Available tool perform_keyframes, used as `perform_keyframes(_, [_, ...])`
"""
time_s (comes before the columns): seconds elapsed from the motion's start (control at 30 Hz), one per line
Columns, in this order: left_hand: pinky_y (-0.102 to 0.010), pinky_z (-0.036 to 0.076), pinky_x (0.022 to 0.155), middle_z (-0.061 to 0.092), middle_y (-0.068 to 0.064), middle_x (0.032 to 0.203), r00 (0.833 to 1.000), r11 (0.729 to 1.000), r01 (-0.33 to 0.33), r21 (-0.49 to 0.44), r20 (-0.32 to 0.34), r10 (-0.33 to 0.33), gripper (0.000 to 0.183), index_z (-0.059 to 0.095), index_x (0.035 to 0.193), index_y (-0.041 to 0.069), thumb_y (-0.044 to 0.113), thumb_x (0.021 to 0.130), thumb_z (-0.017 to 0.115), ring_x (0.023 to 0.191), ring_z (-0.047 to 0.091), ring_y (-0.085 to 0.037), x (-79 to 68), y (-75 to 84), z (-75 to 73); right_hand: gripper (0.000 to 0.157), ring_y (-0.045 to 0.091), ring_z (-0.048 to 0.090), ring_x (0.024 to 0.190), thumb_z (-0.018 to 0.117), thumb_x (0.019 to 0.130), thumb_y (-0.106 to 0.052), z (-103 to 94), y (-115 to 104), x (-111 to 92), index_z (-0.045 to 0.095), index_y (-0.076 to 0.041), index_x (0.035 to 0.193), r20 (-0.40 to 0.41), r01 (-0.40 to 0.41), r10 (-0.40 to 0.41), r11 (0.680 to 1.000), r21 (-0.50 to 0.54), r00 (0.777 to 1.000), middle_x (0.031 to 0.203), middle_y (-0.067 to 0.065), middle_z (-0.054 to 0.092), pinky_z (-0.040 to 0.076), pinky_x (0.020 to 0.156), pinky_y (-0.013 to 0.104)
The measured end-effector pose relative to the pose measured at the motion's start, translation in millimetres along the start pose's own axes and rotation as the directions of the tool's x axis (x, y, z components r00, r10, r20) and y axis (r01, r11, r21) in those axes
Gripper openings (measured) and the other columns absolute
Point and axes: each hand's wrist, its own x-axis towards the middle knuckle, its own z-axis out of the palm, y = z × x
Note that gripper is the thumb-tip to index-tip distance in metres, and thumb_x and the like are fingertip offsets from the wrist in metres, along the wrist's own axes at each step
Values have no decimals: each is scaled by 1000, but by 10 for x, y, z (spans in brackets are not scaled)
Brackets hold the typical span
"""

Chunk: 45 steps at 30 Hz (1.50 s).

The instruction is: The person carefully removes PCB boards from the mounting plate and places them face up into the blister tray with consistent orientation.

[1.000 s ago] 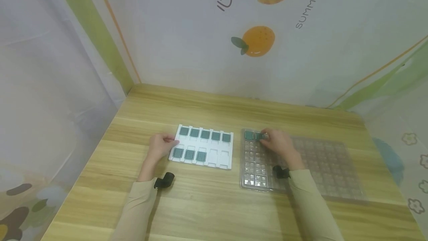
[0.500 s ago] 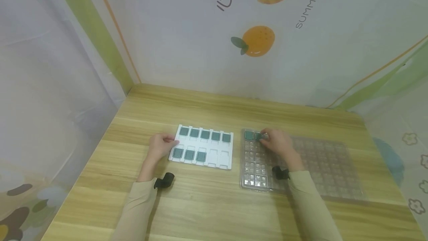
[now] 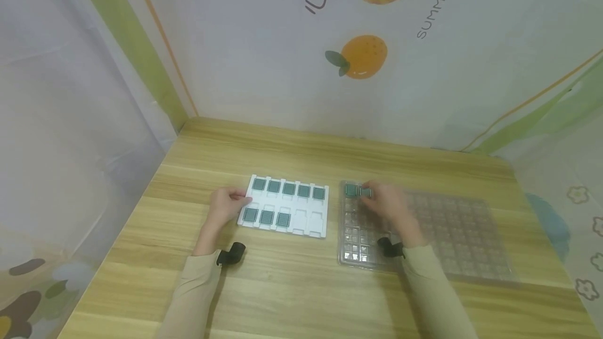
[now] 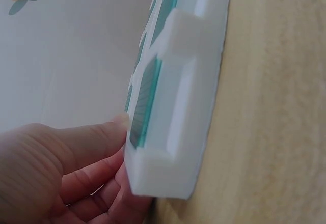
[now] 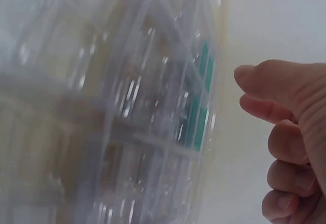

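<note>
As the left hand (image 3: 226,204) is pinching a white notched tray (image 3: 282,202) of eight square green chips (image 3: 289,189), the empty, loosely curled right hand (image 3: 389,203) is hovering beside two matching chips (image 3: 350,190), far-left corner, clear plastic tray (image 3: 352,237).

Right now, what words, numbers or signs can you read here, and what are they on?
"SUMMER", then a letter cut off by the picture's edge: on the white backdrop.
"心", with a second character cut off, seemingly "想": same backdrop.
Green squares, white tray, clear tray: no readable text.
</note>
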Motion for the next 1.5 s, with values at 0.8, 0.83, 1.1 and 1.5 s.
perform_keyframes(0.8, [-40,53,70,67,-25,89,1000,1000,-10,23,-3,10,21,66,93,-11,6,81,70,81,64,-35,0,12,1,25,4,30,41,74,78,-19,200,-403,-92,68,-5,98,-134,158,-152,987,38,979,47,-10,37,27,39,19])
perform_keyframes(0.83, [-40,54,70,67,-25,89,1000,1000,-11,23,-4,11,21,66,93,-11,6,81,70,81,64,-35,0,13,2,26,4,30,41,74,79,-19,206,-414,-94,68,-5,99,-131,154,-147,987,46,980,47,-10,37,27,39,19])
perform_keyframes(1.1, [-38,54,68,67,-25,89,1000,1000,-13,25,-4,13,22,67,94,-11,6,81,70,81,64,-34,0,17,5,27,5,28,41,72,80,-21,181,-511,-103,68,-7,103,-64,97,-93,993,61,994,48,-9,37,24,37,19])
perform_keyframes(1.5, [-40,53,70,67,-25,90,1000,1000,5,25,8,-5,23,66,95,-11,7,81,70,82,64,-34,4,11,-1,27,7,39,46,70,83,-23,198,-639,-73,67,-8,105,3,81,-82,991,110,997,53,-5,48,35,43,22])
